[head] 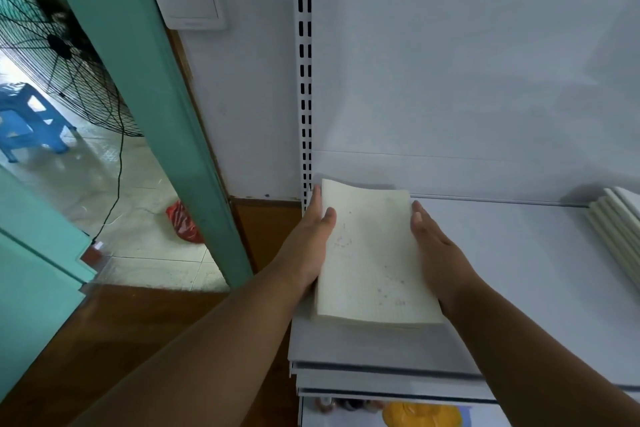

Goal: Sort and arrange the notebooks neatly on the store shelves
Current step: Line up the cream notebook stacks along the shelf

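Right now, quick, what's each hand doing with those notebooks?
Left hand: open, straight fingers pressed against the left side of the notebook stack, thumb on top.
Right hand: open, flat against the stack's right side.

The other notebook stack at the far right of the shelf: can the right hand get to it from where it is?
Probably yes. The right hand rests against the cream stack, and only bare white shelf lies between it and the far stack. That stack is partly cut off by the frame edge.
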